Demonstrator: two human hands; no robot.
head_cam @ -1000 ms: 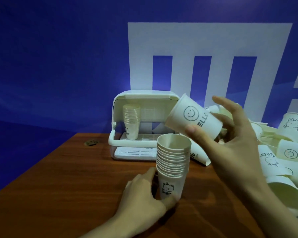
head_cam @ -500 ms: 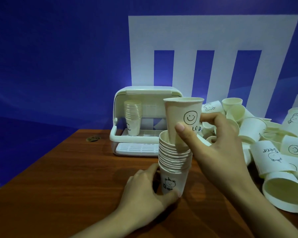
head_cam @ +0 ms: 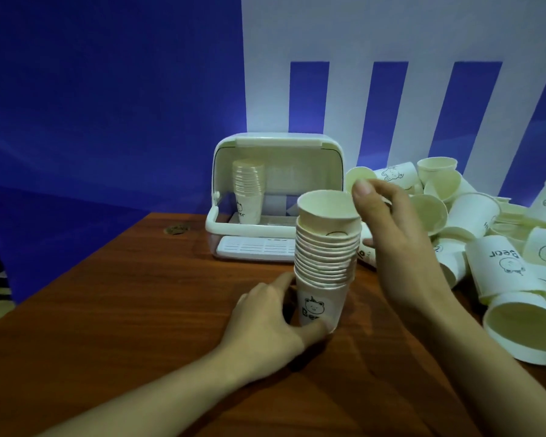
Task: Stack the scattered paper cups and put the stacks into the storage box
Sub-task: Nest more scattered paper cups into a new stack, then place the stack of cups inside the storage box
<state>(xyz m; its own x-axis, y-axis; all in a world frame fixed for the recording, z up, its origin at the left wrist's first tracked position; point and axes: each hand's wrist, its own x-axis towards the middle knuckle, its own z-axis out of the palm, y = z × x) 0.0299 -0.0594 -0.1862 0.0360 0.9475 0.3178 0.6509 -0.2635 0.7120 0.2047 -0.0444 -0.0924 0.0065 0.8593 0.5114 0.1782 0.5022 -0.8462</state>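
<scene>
A tall stack of white paper cups (head_cam: 327, 257) stands upright on the wooden table (head_cam: 133, 298); its bottom cup shows a bear drawing. My left hand (head_cam: 265, 323) grips the base of this stack, thumb in front and forefinger at its left side. My right hand (head_cam: 401, 247) hovers just right of the stack's top, fingers relaxed, thumb raised beside the top cup's rim. The smiley cup sits nested in the top of the stack. Behind it, the white storage box (head_cam: 278, 141) stands with its lid up, and a shorter cup stack (head_cam: 249, 187) stands inside at its left.
A heap of loose paper cups (head_cam: 473, 216) lies on the right side of the table, some on their sides, reaching the near right edge. A small round dark object (head_cam: 177, 229) lies at the table's far left. A blue and white wall stands behind.
My right hand brought the tilted smiley cup upright, lowered it into the top of the stack and let go of it. My left hand kept hold of the stack's base.
</scene>
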